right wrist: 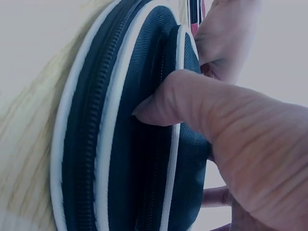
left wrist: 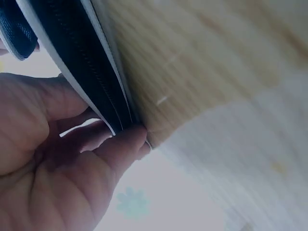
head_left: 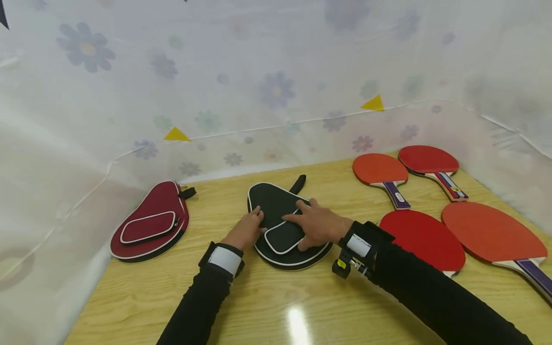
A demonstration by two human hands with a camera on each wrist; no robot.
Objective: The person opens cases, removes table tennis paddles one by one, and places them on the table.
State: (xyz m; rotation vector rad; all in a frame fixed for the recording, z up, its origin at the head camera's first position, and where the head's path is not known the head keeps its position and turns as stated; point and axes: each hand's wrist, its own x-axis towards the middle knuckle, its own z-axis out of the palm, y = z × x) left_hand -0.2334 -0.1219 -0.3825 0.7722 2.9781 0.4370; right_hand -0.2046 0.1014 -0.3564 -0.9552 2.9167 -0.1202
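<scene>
A black table tennis bat case (head_left: 269, 199) with white piping lies flat on the wooden table. My left hand (head_left: 247, 231) grips its left edge; in the left wrist view, the fingertips (left wrist: 130, 137) sit low against the zipped side wall (left wrist: 79, 53), right at the tabletop. My right hand (head_left: 318, 225) is spread over the case's front pocket (head_left: 282, 238). Its thumb (right wrist: 166, 98) presses on the front beside the pocket's zip, and the other fingers reach across to the far side. A black wrist strap (head_left: 298, 184) sticks out behind the case.
A dark red bat case (head_left: 148, 227) lies at the left. On the right are several table tennis bats: two orange (head_left: 379, 168) (head_left: 491, 230) and two red (head_left: 427, 159) (head_left: 424, 239), the nearer red one partly under my right forearm. A flower-patterned sheet (head_left: 276, 91) walls the table's back and sides.
</scene>
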